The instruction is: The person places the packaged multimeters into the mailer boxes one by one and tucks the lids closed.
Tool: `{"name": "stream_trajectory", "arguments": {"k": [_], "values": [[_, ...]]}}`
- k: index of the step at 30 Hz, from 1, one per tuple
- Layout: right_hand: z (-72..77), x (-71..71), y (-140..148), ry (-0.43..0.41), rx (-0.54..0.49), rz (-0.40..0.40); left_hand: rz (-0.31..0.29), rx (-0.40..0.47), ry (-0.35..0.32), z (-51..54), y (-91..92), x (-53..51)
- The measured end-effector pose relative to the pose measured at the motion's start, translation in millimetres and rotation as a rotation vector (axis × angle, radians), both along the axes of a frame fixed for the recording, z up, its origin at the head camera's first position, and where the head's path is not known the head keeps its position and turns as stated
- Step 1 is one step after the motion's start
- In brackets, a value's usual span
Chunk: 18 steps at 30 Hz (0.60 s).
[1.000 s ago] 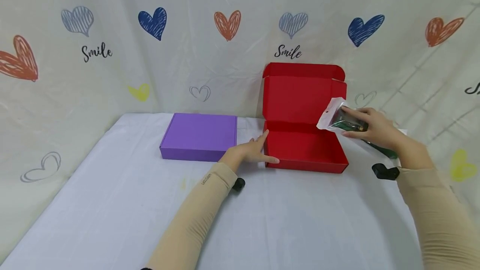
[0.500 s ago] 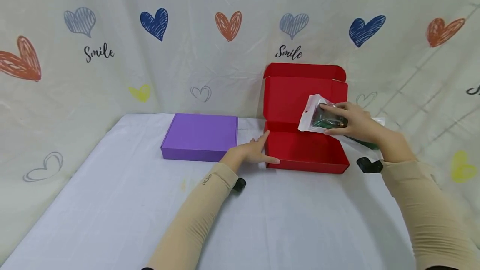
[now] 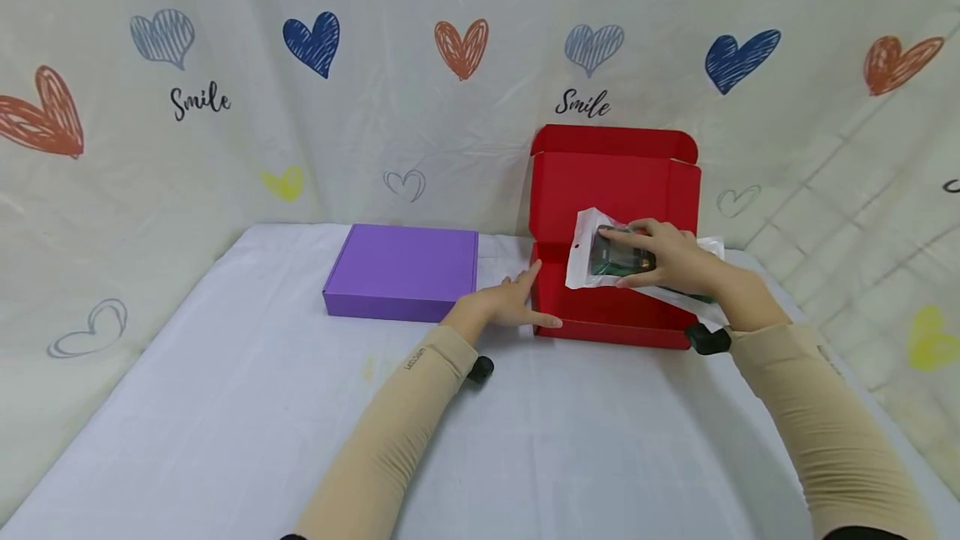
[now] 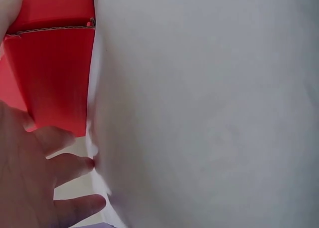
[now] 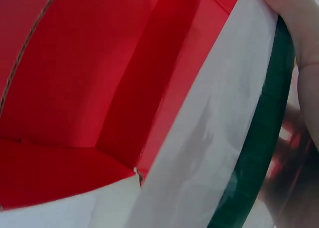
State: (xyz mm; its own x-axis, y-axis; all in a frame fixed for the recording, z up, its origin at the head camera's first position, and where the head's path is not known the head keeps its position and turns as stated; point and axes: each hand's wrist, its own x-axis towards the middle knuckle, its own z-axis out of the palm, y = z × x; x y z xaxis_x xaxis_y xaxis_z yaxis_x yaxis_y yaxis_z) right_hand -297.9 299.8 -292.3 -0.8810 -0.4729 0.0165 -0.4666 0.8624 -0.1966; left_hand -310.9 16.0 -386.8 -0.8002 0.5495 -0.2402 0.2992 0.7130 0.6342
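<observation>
The red cardboard box [image 3: 611, 190] stands with its lid up, leaning toward the backdrop. At its left front corner, my left hand [image 3: 504, 304] touches it with spread, mostly straight fingers, the thumb on the front wall. My right hand [image 3: 675, 261] grips a clear-and-white plastic pouch [image 3: 580, 261] above the box's open tray. Something dark and green shows inside the pouch; its exact kind is unclear. In the right wrist view the pouch [image 5: 179, 153] slants past the box, with a green strip along it. The pouch's middle is hidden by my fingers.
A closed purple box [image 3: 401, 265] lies left of my left hand on the white tablecloth [image 3: 570, 440]. Behind the table hangs a backdrop [image 3: 345, 132] printed with hearts and "Smile". Black wrist cameras sit at both cuffs.
My right hand has carried the pouch leftward, from the box's right side to above its tray, lowering it lately. My left hand stays at the corner.
</observation>
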Motion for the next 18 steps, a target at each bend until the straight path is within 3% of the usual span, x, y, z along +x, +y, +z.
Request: {"name": "stream_trajectory", "arguments": {"k": [18], "values": [[-16.6, -8.0, -12.4, -0.019, 0.030, 0.034, -0.008, -0.003, 0.002, 0.9, 0.5, 1.9]]}}
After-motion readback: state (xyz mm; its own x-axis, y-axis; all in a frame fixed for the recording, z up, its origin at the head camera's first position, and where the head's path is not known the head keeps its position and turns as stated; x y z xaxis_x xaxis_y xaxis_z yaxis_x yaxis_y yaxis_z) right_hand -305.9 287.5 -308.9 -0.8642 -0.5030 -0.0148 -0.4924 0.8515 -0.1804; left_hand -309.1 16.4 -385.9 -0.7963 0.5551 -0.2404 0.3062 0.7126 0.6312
